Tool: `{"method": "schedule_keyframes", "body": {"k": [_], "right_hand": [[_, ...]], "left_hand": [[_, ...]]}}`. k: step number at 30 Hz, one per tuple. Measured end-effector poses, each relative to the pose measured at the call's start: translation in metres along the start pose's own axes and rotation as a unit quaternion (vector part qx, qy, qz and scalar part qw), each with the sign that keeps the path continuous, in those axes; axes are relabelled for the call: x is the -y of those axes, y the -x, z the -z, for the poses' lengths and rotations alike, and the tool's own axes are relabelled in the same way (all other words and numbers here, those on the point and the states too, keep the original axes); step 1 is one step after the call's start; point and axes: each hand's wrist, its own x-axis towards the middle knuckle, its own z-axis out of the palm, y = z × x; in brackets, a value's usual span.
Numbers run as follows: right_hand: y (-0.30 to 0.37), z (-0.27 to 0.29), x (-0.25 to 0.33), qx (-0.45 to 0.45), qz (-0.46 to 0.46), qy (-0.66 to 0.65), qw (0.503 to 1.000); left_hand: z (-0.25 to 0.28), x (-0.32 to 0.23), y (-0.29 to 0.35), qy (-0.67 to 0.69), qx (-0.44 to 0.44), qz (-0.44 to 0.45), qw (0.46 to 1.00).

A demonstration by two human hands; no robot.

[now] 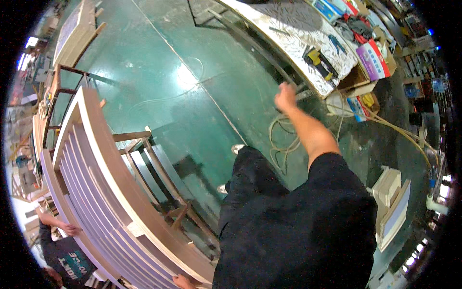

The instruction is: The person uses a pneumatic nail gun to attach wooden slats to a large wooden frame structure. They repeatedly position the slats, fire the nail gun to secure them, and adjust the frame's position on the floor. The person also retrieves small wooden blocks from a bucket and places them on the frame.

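My left hand (pixel 183 281) is at the lower edge of the view, its fingers round the edge of a large slatted wooden frame (pixel 108 161). The frame has a thick pale outer rim and long parallel slats, and it lies on a metal stand (pixel 163 178). My right arm stretches forward. My right hand (pixel 286 97) is loosely closed beside the corner of a workbench (pixel 260 24), with nothing visible in it. On that bench lies a yellow and black nail gun (pixel 319 63), apart from my hand.
A co-worker in a dark shirt (pixel 67 262) has a hand (pixel 71 229) on the frame's far side. A coiled air hose (pixel 284 144) lies on the green floor, right of my feet. Boxes (pixel 373 60) crowd the bench end. Wooden panels (pixel 392 207) stand at the right.
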Motion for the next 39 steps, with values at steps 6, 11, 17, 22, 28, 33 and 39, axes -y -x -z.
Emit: {"method": "schedule_keyframes", "body": {"k": [6,11,17,22,28,33,39], "right_hand": [[-0.135,0.090,-0.103,-0.097,-0.092,0.177,0.975],[-0.185,0.102,-0.108,0.113,-0.165,0.194,0.960],[-0.162,0.104,-0.143,0.164,-0.203,0.142,0.955],[-0.121,0.092,-0.144,0.184,-0.239,0.028,0.953],[-0.014,0.084,-0.149,0.303,-0.150,-0.294,0.894],[0.149,0.070,0.044,0.497,0.006,-0.149,0.855],[0.321,0.076,0.291,0.650,0.449,0.141,0.597]], "left_hand": [[0.008,-0.023,-0.010,0.138,0.151,0.128,0.970],[0.017,-0.006,0.020,0.213,0.227,0.231,0.922],[-0.004,-0.028,-0.008,0.178,0.026,0.087,0.980],[0.009,-0.031,0.046,-0.087,-0.088,0.001,0.992],[0.001,-0.004,0.021,-0.096,-0.048,0.038,0.993],[0.016,0.020,0.024,0.044,-0.057,-0.052,0.996],[0.021,0.017,0.036,-0.013,-0.042,-0.140,0.989]]}}
